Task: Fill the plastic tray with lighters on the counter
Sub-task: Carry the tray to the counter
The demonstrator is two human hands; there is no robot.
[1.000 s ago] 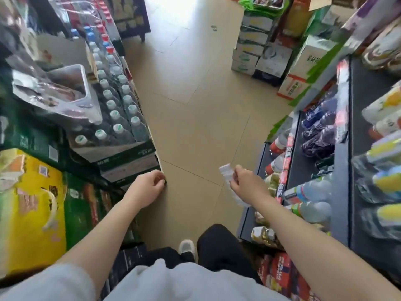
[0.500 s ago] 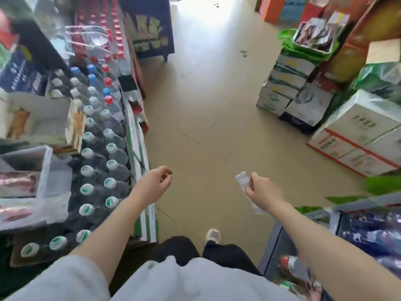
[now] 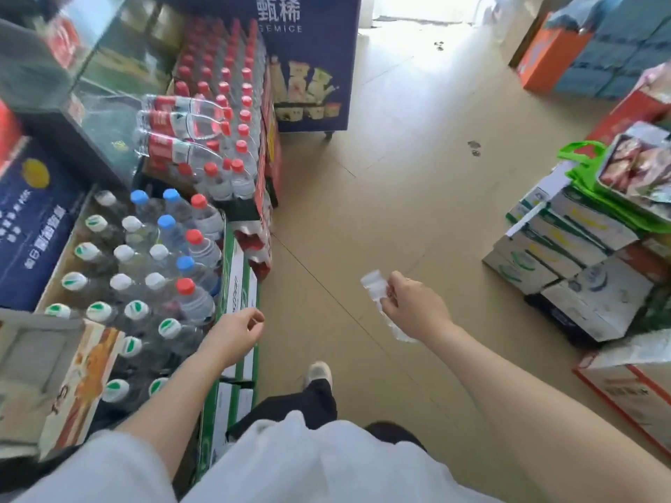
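Beige tiled floor (image 3: 417,197) aisle between bottled water stacks (image 3: 159,255) left and cartons (image 3: 566,270) right; right hand (image 3: 414,306) pinches clear plastic tray (image 3: 377,295); left hand (image 3: 236,332) loose, empty; no counter visible: carry tray level, grip firm.

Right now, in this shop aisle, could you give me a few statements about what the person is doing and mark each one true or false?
1. The right hand holds a clear plastic tray. True.
2. The left hand grips a water bottle. False: it holds nothing, its fingers loosely curled above the green and white cartons.
3. The tray is already full of lighters. False: no lighters are visible in it.
4. Bottles with red caps stand stacked to the person's left. True.
5. The tray rests on a counter. False: it is carried in the air above the tan floor.
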